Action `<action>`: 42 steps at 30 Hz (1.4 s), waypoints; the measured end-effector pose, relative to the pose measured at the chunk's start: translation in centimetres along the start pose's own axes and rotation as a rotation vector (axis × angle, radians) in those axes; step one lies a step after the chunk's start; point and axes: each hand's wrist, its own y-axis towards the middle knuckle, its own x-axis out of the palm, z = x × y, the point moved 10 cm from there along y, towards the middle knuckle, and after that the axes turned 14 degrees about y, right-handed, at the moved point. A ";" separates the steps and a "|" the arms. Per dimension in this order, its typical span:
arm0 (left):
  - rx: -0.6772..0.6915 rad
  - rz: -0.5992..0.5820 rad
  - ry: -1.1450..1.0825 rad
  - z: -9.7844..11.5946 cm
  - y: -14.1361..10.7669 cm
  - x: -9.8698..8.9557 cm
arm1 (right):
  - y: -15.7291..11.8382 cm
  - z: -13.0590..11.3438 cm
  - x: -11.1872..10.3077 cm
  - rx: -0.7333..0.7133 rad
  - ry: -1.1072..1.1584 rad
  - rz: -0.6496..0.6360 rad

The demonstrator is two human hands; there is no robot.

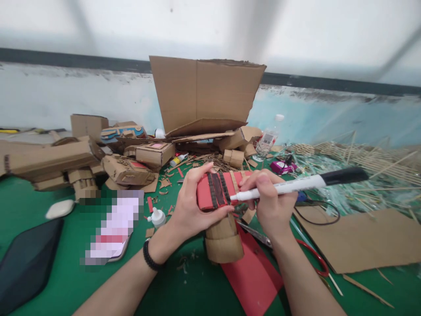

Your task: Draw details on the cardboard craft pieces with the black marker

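Note:
My left hand (190,206) grips a cardboard model (204,195) by its red-covered top, thumb below and fingers over it. Dark strips and a tan strip cross the red surface, and a rounded cardboard part (224,243) hangs underneath. In my right hand (274,206) is a white marker (296,184) with a black end pointing right. Its tip meets or nearly meets the edge of a dark strip. Red paper (251,274) lies below the model, and scissors (312,254) with red handles rest partly hidden behind my right wrist.
A phone (115,228), a dark tablet-like slab (31,259) and a small white glue bottle (157,217) lie left. Cardboard models (59,160) and a large upright cardboard sheet (210,94) stand behind. Right are a plastic bottle (268,140), wooden sticks (371,158) and flat cardboard (365,237).

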 end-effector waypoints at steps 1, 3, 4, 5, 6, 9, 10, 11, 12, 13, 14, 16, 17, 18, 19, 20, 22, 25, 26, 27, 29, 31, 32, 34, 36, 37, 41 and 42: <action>0.001 0.003 -0.002 0.0 0.0 0.0 | 0.0 -0.1 0.1 -0.001 0.016 -0.003; 0.002 0.006 -0.006 0.0 0.0 0.0 | 0.0 -0.3 0.0 -0.018 0.018 0.009; 0.003 0.007 -0.008 0.0 0.0 -0.1 | 0.0 -0.4 -0.1 -0.023 0.006 0.016; 0.003 0.005 -0.007 0.0 0.0 0.0 | 0.0 -0.3 -0.1 -0.021 -0.009 0.015; 0.002 0.004 -0.003 0.0 0.0 0.0 | 0.0 -0.2 0.0 -0.012 -0.019 0.007; 0.001 -0.001 0.004 -0.1 0.0 0.0 | 0.0 0.1 -0.1 0.014 -0.018 0.020; 0.003 -0.001 0.003 -0.1 0.0 0.0 | 0.0 0.1 -0.3 0.012 -0.017 0.039; 0.005 0.002 0.001 -0.1 0.0 0.0 | 0.0 0.0 -0.4 0.006 -0.021 0.054; 0.007 0.004 -0.001 -0.1 0.0 0.0 | -0.1 0.0 -0.5 0.004 -0.027 0.056; 0.008 0.006 -0.002 -0.1 0.0 0.0 | -0.1 0.1 -0.4 0.007 -0.032 0.043; 0.009 0.008 -0.004 -0.1 0.1 0.0 | -0.1 0.2 -0.2 0.010 -0.032 0.026; 0.013 0.013 -0.014 0.0 0.1 -0.1 | 0.0 0.2 -0.2 0.008 -0.024 0.022; 0.014 0.014 -0.020 0.0 0.1 -0.1 | 0.0 0.1 -0.3 0.000 -0.019 0.036; 0.016 0.016 -0.026 0.0 0.1 -0.1 | 0.0 0.0 -0.4 -0.010 -0.015 0.049; 0.017 0.017 -0.029 0.0 0.2 -0.1 | 0.0 -0.1 -0.5 -0.013 -0.011 0.051; 0.018 0.017 -0.030 0.0 0.2 -0.1 | 0.0 -0.1 -0.4 -0.008 -0.008 0.039; 0.021 0.018 -0.027 -0.1 0.2 -0.1 | 0.0 0.0 0.0 0.020 0.002 -0.002; 0.025 0.017 -0.023 -0.2 0.2 -0.1 | 0.1 0.0 0.2 0.039 0.029 -0.021; 0.026 0.015 -0.021 -0.3 0.2 -0.1 | 0.1 -0.1 0.2 0.035 0.039 -0.024; 0.027 0.013 -0.021 -0.3 0.2 -0.1 | 0.1 -0.1 0.3 0.030 0.048 -0.031; 0.030 0.013 -0.023 -0.4 0.2 -0.1 | 0.0 -0.2 0.5 0.025 0.064 -0.043; 0.036 0.018 -0.030 -0.4 0.2 -0.1 | 0.0 -0.1 0.5 0.024 0.065 -0.043; 0.039 0.022 -0.034 -0.4 0.2 -0.1 | 0.0 -0.1 0.5 0.025 0.062 -0.044; 0.044 0.029 -0.039 -0.3 0.2 -0.1 | 0.0 -0.1 0.6 0.025 0.056 -0.055; 0.051 0.035 -0.040 -0.3 0.2 -0.1 | 0.0 -0.3 0.6 0.015 0.053 -0.057; 0.052 0.035 -0.039 -0.3 0.2 -0.1 | 0.0 -0.4 0.5 0.007 0.053 -0.053; 0.057 0.035 -0.031 -0.2 0.2 -0.2 | 0.0 -0.4 0.6 0.011 0.034 -0.059; 0.057 0.036 -0.030 -0.2 0.2 -0.2 | 0.0 -0.4 0.6 0.007 0.032 -0.058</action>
